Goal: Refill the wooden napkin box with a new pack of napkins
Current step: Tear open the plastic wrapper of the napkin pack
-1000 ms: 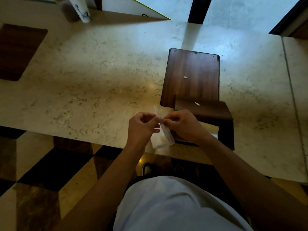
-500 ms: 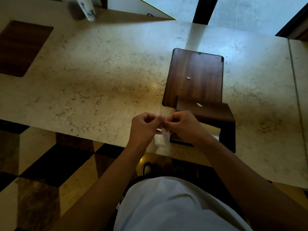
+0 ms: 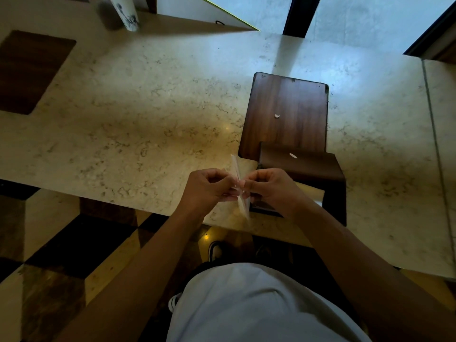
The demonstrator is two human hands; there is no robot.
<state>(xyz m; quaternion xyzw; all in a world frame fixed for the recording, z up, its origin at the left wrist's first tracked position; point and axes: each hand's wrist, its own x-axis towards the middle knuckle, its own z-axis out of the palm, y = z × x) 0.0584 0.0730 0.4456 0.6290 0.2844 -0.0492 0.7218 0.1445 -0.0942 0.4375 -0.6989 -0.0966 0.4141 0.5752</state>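
Observation:
A thin white napkin pack (image 3: 239, 191), seen edge-on, is pinched between my left hand (image 3: 209, 187) and my right hand (image 3: 270, 190) above the near edge of the marble counter. Both hands grip it at its middle, fingertips almost touching. Just right of my hands the dark wooden napkin box (image 3: 306, 166) stands on the counter, its near side open and a pale interior showing. Its flat wooden lid (image 3: 283, 114) lies beyond it, partly under the box's far end. A small white paper scrap rests on each.
The beige marble counter (image 3: 148, 114) stretches left and right, with a dark inset panel (image 3: 29, 70) at far left. A white patterned vase (image 3: 124, 12) stands at the back. Chequered floor tiles lie below the counter edge, by my shoes.
The pack has turned from showing its flat face to standing edge-on, and both hands have stayed pinched together on it in nearly the same spot.

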